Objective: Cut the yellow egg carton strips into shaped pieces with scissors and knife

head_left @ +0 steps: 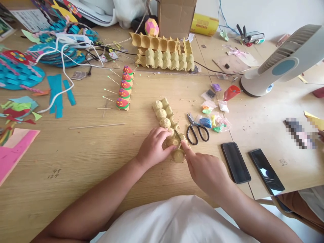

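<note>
A strip of tan egg-carton cups (163, 113) lies on the wooden table (101, 162), running from the middle down towards me. My left hand (153, 146) rests on its near end with fingers curled over the cups. My right hand (205, 168) comes in from the right, index finger stretched out and touching the last cup (178, 156). Black-handled scissors (196, 130) lie just right of the strip, untouched.
A painted carton caterpillar (124, 89) with pin antennae sits left of centre. Egg cartons (162, 54), a cardboard box and clay bags (214, 111) are behind. A fan (283, 64) and two phones (236, 162) lie right. Paper crafts crowd the left edge.
</note>
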`<state>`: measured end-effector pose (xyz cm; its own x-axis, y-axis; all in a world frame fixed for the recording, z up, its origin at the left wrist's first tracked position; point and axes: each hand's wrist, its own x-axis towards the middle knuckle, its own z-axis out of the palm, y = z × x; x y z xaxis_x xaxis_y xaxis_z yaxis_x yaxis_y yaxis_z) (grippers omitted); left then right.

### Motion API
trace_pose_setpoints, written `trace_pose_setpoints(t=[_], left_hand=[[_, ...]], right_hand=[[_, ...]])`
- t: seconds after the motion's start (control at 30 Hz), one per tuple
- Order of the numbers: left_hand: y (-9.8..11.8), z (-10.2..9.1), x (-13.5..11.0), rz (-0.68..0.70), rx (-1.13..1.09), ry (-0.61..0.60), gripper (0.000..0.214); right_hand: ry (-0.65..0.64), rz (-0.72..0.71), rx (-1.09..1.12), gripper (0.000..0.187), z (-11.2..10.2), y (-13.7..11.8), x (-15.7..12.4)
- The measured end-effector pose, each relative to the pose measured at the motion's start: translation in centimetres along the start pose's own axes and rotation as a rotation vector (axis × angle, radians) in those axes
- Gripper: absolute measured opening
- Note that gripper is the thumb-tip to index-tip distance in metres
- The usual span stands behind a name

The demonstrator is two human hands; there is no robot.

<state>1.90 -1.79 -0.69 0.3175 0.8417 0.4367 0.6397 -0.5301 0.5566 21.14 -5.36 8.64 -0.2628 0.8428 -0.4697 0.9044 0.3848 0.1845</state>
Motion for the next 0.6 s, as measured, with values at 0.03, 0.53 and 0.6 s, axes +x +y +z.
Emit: trace_pose_setpoints(t=[0.03, 0.53, 0.6], left_hand=[[0.00, 0.00, 0.01, 0.000, -0.002, -0.002, 0.045], [-0.05, 0.08, 0.01, 0.010, 0.010, 0.000, 0.044], [-0.02, 0.07, 0.00, 0.009, 0.011, 0.003, 0.044]], right_hand=[[0.005, -0.007, 0.004, 0.061, 0.04, 0.08, 0.03], [0.043, 0.010, 0.013, 0.061, -0.45, -0.70, 0.51], [0.040, 0.010, 0.009, 0.062, -0.51, -0.61, 0.48]])
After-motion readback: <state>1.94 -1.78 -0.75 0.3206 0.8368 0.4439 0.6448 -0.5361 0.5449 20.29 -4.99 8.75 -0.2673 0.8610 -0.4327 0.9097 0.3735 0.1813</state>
